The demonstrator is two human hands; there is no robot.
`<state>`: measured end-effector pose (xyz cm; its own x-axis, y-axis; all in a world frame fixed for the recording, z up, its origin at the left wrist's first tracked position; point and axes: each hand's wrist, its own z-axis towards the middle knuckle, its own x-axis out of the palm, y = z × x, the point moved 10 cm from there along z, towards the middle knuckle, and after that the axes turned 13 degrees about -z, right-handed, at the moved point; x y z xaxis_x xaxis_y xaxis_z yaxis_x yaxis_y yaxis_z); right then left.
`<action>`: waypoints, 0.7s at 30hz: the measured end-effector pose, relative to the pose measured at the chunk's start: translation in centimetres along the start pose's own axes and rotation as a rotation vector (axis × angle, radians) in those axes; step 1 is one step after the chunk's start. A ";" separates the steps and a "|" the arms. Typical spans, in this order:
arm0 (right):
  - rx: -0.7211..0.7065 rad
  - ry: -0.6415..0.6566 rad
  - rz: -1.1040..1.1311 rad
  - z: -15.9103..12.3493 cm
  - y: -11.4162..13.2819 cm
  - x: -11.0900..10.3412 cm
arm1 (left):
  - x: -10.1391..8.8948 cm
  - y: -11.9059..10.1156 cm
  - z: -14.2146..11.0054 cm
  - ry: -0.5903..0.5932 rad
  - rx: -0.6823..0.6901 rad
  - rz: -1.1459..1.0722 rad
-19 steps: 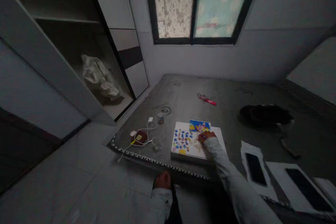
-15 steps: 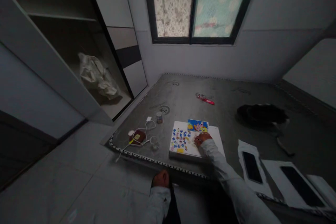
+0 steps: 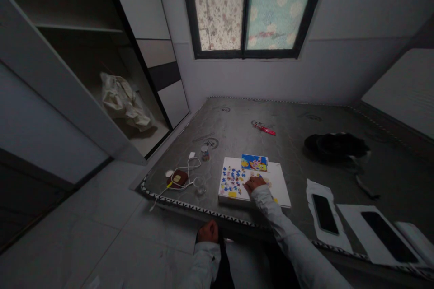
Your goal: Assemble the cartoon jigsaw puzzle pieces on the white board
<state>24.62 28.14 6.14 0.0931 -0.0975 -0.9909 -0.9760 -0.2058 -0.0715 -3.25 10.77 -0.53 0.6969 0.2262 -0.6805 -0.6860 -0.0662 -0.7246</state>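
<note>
Loose jigsaw puzzle pieces (image 3: 232, 179), mostly blue, lie spread over the left part of a flat white box (image 3: 280, 185). Behind them on the box is a colourful cartoon picture card (image 3: 254, 162). My right hand (image 3: 255, 183) is over the middle of the box, palm down, fingers bent together with their tips at the right edge of the loose pieces. Whatever is under those fingertips is hidden. A few pieces show just beyond and to the right of this hand. My left hand (image 3: 208, 231) is closed in a fist below the bed's front edge, away from the box.
Left of the box are a small jar (image 3: 205, 153), a white cable (image 3: 190, 171), a brown square object (image 3: 177, 179) and a clear round container (image 3: 200, 186). A red strip (image 3: 264, 128) lies behind. To the right are a black bag (image 3: 337, 146) and a phone (image 3: 325, 213).
My right hand has moved left across the box to the loose pieces, uncovering pieces to its right. My left hand stays in place. The view has shifted slightly.
</note>
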 end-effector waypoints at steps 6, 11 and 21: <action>0.071 0.056 0.064 1.2 -0.5 0.7 | 0.2 0.2 0.1 0.017 -0.014 -0.002; 0.116 0.065 0.105 1.1 -0.9 1.0 | 0.1 0.3 0.2 0.048 -0.028 -0.006; 0.103 0.057 0.108 -1.3 -3.1 0.1 | -0.2 -0.7 0.1 0.080 -0.089 -0.022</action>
<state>27.90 27.45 6.43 -0.0057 -0.1698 -0.9855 -0.9957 -0.0902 0.0213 -2.93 10.92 0.09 0.7287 0.1504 -0.6681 -0.6515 -0.1485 -0.7440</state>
